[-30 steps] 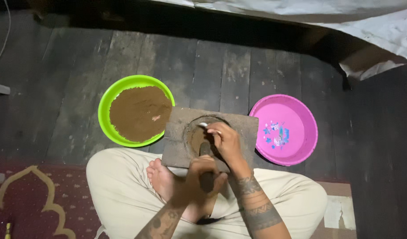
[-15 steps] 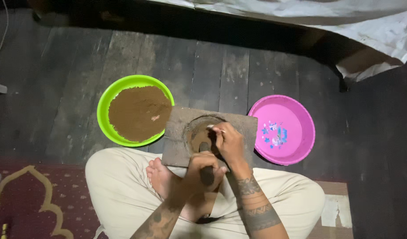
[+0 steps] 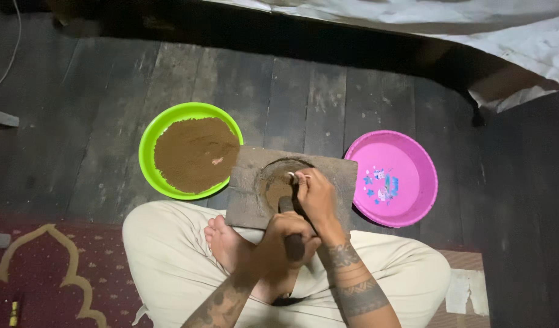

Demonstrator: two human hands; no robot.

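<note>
Since a second ago my left hand (image 3: pixel 283 237) has slid up and now wraps tight round the dark pestle (image 3: pixel 289 228). Right hand (image 3: pixel 314 195) fingers pinch something small over the brown paste in the stone slab (image 3: pixel 246 188), between green bowl (image 3: pixel 151 146) and pink bowl (image 3: pixel 422 176).

Open room: bare floor (image 3: pixel 79 121) across upper left and top centre of frame, plus a strip at far right, dark. Centre is crowded: slab (image 3: pixel 249 194) with green bowl (image 3: pixel 147 152) touching its left edge, pink bowl (image 3: pixel 422 164) just beside its right edge, so no gap to pass on either side. Both hands, left (image 3: pixel 285 234) and right (image 3: pixel 316 194), sit over the slab's hollow w/ the pestle (image 3: pixel 293 243). Legs and bare foot (image 3: pixel 224 237) block lower centre. Rug (image 3: pixel 42 273) lower left, low and flat. Cloth (image 3: pixel 522 42) hangs in at upper right.
</note>
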